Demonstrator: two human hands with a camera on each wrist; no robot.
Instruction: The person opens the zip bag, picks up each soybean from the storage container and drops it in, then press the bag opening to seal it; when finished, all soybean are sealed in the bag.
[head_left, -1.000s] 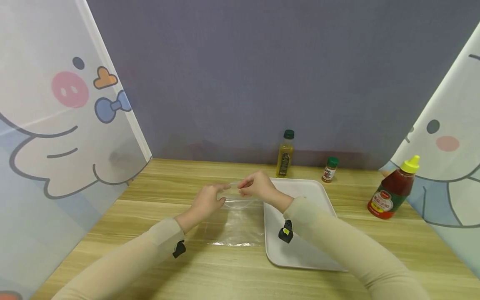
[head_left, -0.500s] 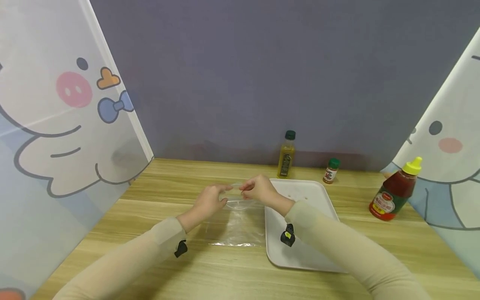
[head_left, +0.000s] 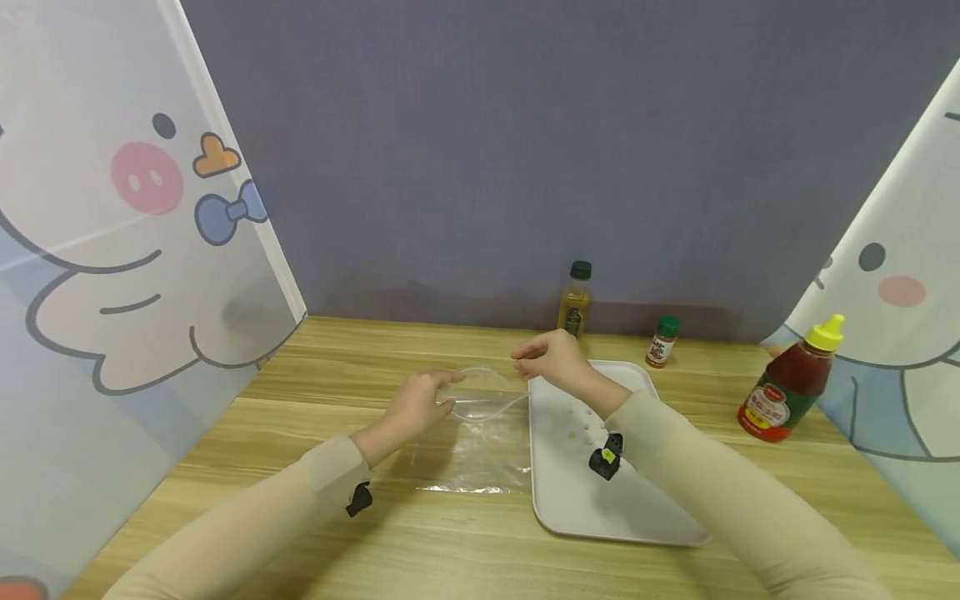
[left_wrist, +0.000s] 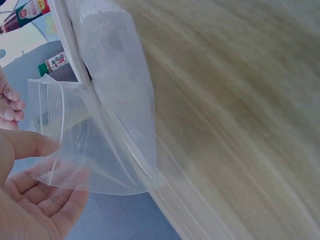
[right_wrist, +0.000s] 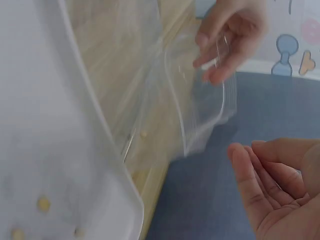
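A clear zip bag (head_left: 474, 458) lies on the wooden table, its mouth raised and spread. My left hand (head_left: 411, 410) pinches one side of that mouth between thumb and fingers, as the left wrist view also shows. To the right of the mouth, apart from it, my right hand (head_left: 558, 363) hangs above the white tray's (head_left: 592, 508) far left corner. Its fingers are loosely bent, thumb near the forefinger, and nothing shows between them. Several small yellowish bean-like pieces (right_wrist: 43, 204) lie in the tray. One similar piece (right_wrist: 143, 134) shows through the bag's plastic.
Behind the tray stand an oil bottle (head_left: 574, 304), partly hidden by my right hand, and a small green-capped spice jar (head_left: 662, 343). A ketchup bottle (head_left: 787, 383) with a yellow cap stands at the right. Printed curtains (head_left: 150, 250) border both sides.
My right hand has moved from the bag's mouth rightward and up, over the tray's edge. More of the pieces in the tray show. My left hand keeps its hold on the bag.
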